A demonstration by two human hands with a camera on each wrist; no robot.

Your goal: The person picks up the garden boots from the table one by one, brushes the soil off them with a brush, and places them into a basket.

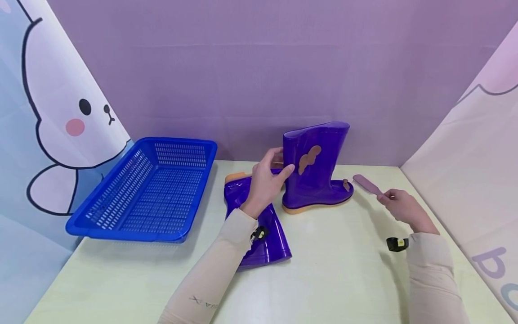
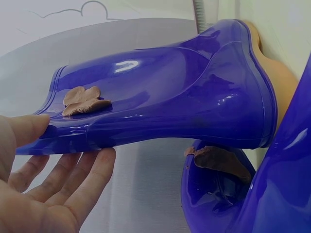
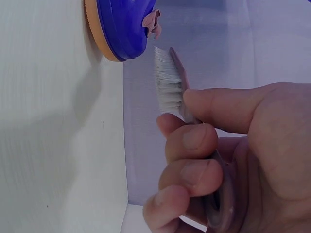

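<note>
Likely light but slippery, the upright boot (image 1: 313,182) suits the left hand (image 1: 268,181) pinching its shaft (image 2: 138,99); the right hand (image 1: 404,209) grips a brush (image 1: 366,184).

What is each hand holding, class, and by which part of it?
The right hand grips the brush by its handle; the left hand holds the upright boot by the back of its shaft.

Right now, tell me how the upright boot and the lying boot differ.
The upright boot opens upward; the lying boot is laid over, opening toward the near side. The left hand holds the upright boot, while the lying boot is beneath that forearm, ungripped. Both are purple with brown patches.
</note>
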